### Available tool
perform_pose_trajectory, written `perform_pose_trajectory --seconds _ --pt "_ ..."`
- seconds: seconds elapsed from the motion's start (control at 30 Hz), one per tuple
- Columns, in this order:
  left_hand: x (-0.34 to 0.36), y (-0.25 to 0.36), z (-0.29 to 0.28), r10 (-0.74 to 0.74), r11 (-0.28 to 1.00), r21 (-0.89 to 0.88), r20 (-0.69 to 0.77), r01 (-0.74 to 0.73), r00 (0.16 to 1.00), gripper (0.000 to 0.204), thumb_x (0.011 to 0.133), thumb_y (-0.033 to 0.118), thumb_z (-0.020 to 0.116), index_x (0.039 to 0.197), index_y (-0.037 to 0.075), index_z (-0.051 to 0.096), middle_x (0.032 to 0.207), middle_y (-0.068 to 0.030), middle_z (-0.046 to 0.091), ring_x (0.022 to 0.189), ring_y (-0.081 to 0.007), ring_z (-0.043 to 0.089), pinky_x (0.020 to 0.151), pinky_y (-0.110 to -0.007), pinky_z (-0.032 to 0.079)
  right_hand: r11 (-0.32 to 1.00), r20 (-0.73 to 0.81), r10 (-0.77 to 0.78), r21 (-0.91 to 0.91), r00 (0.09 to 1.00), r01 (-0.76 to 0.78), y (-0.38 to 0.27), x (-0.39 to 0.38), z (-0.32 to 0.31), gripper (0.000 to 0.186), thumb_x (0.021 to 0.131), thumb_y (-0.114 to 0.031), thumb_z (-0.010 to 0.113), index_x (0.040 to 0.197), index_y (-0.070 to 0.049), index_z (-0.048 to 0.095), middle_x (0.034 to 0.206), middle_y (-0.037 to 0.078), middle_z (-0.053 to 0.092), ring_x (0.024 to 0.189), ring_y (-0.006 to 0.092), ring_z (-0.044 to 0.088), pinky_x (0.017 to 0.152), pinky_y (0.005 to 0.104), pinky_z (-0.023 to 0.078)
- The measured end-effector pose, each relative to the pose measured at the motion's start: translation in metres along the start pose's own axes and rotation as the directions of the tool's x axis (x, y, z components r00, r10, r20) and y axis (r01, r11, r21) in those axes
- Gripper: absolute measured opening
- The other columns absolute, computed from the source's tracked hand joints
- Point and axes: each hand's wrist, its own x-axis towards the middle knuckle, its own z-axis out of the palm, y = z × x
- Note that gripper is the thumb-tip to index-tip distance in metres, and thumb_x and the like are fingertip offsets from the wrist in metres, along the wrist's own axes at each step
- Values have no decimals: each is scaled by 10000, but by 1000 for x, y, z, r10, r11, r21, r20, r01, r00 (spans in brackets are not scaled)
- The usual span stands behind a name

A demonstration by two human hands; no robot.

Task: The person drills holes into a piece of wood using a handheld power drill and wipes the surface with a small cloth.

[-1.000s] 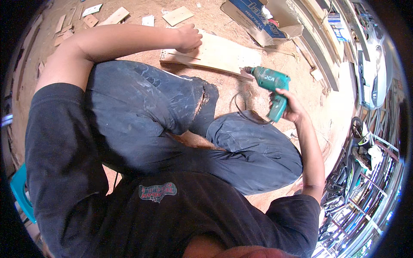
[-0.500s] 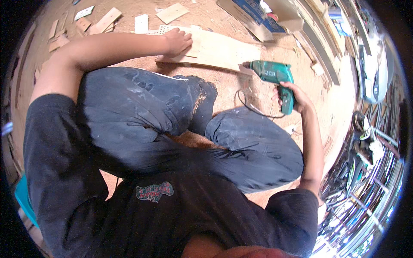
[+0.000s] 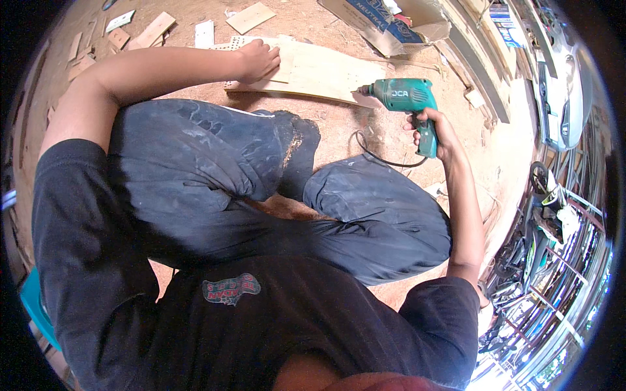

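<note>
A long pale wooden board (image 3: 326,70) lies beyond my knees, with rows of small holes at its left end. My left hand (image 3: 259,60) rests on that end, fingers curled against the wood; a thinner piece seems to lie under it, though its outline is partly hidden. My right hand (image 3: 435,133) grips the handle of a green power drill (image 3: 404,95), held level with its chuck pointing left. The drill's tip is close to the board's right end; I cannot tell whether it touches. A black cord (image 3: 391,161) curves from the handle's base.
Wood offcuts (image 3: 251,17) and scraps (image 3: 153,30) are scattered on the dusty floor at the far left. An open cardboard box (image 3: 417,36) stands behind the board. Long timber lengths (image 3: 479,65) lie at the right, with metal bars (image 3: 554,313) farther out.
The whole view has shifted slightly, moving things a little left and up. My left hand still presses on the board, and my right hand keeps the drill near its right end.
</note>
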Motion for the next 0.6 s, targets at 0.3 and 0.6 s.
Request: perform_pose_trajectory --seconds 0.3,0.6 --pt "-8 8 -14 -2 997 77 87 -5 996 916 811 604 653 1450 5 384 1541 -213 331 1189 -288 550 889 -423 459 966 -82 -211 -171 974 195 -24 -12 26 293 807 -194 555 965 45 616 802 167 687 513 159 591 485 299 515" --pt "-11 11 -3 -47 992 117 14 45 999 1030 743 607 728 1491 19 333 1564 -186 310 1209 -278 531 881 -418 462 952 -86 -196 -258 977 168 -33 -13 41 298 799 -183 576 960 65 615 773 172 686 498 166 583 478 296 498"
